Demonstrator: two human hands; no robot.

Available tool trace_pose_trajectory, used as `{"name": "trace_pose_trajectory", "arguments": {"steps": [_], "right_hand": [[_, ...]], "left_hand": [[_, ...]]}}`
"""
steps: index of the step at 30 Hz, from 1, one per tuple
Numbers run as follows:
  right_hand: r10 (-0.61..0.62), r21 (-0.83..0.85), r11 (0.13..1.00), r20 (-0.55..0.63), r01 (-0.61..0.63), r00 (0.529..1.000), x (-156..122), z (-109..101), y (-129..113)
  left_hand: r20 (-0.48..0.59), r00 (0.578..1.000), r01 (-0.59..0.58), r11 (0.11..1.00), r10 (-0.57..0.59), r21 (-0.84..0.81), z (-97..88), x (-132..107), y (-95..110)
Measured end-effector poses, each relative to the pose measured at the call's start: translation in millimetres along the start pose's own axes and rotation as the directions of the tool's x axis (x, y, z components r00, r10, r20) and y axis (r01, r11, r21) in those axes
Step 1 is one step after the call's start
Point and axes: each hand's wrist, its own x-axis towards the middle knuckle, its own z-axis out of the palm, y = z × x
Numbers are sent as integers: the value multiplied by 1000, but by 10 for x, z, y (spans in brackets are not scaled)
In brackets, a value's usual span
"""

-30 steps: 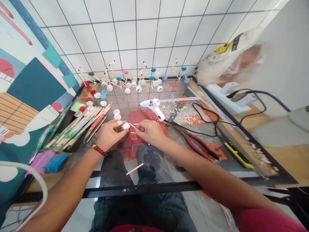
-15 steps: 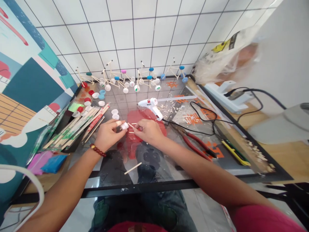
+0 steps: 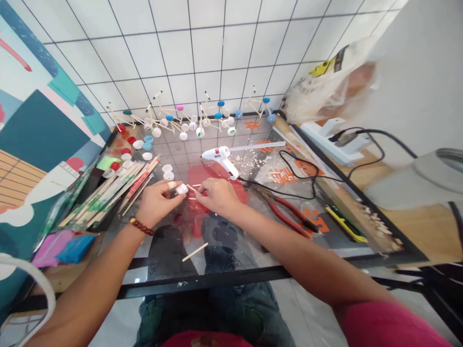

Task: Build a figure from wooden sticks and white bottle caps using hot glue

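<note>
Between the thumb and fingers of my left hand (image 3: 159, 201) is a white bottle cap (image 3: 181, 189), held on its edge. My right hand (image 3: 219, 196) pinches a short thin wooden stick (image 3: 191, 188), whose left end meets or nearly meets the cap. Under the hands lies a red patch (image 3: 197, 207) on the glassy tabletop, with more stick pieces on it. Just beyond my right hand rests a white glue gun (image 3: 221, 158) with a clear glue stick in its back. A loose wooden stick (image 3: 195, 252) lies nearer to me. Two white caps (image 3: 168, 171) sit beyond my left hand.
Small bicycle-like models (image 3: 202, 120) of sticks and caps line the tiled wall. Bundled sticks (image 3: 108, 195) and coloured caps lie left. To the right are red-handled pliers (image 3: 289, 212), a yellow cutter (image 3: 345, 224), a black cord (image 3: 300, 168) and a white power strip (image 3: 333, 142).
The camera view has shifted slightly, so the whole scene sits a little further left. Both hands keep their grip on the cap and stick, with hardly any movement between them.
</note>
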Motion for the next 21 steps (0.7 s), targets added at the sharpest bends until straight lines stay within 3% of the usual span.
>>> {"name": "trace_pose_trajectory", "arguments": {"steps": [9,21], "right_hand": [[-23,3,1000,-5,23,1000,6,-6,2],[-24,7,1000,10,24,1000,18,-26,-21]], "left_hand": [[19,999,44,999,-44,-9,-10,-7,3],[15,1000,21,999,-20,-24,-13,-10,6]]}}
